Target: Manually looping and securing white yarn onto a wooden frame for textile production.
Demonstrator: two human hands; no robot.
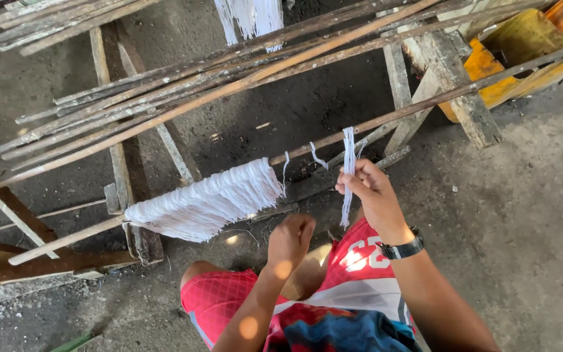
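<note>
Right hand (374,189) raised, pinching white strands (348,156); left hand (292,236) fisted.

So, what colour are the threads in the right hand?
White; the threads held by the right hand show clearly in the head view.

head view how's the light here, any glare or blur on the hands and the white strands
Head view: daylight comes in from the right, with sun patches on the left hand and red shorts. The white strands are bright but their threads show. The right hand is sharp. The concrete floor is evenly lit. The poles bow slightly towards the frame edges.
</note>
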